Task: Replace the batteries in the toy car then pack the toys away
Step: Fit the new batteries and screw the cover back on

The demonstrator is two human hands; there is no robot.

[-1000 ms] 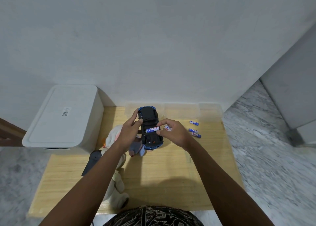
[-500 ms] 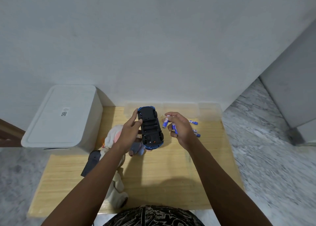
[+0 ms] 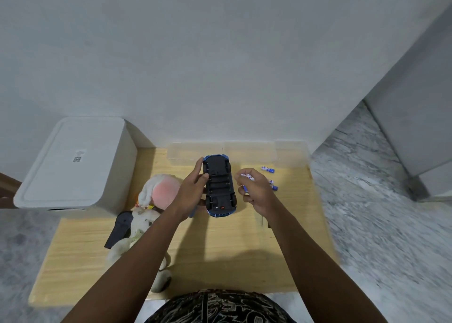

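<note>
Nearest the person, a white plush toy with a pink patch lies on the wooden table, below and to the outer side of the left hand, with a dark flat piece just beside it. The left hand grips the toy car by its side, holding it upside down so the black underside and wheels face up; the shell is blue at both ends, and the ribbed battery bay in the middle looks open and empty. Just beside the car, the right hand pinches blue-and-white batteries in curled fingers, apart from the car. This looks like the battery swap, mid-way: judging by the bare bay, cells must next be sorted and seated the right way round. Beyond the right hand, more loose batteries lie on the table. Farther off stand clear plastic containers against the wall, and a white lidded bin well beyond the left hand.
</note>
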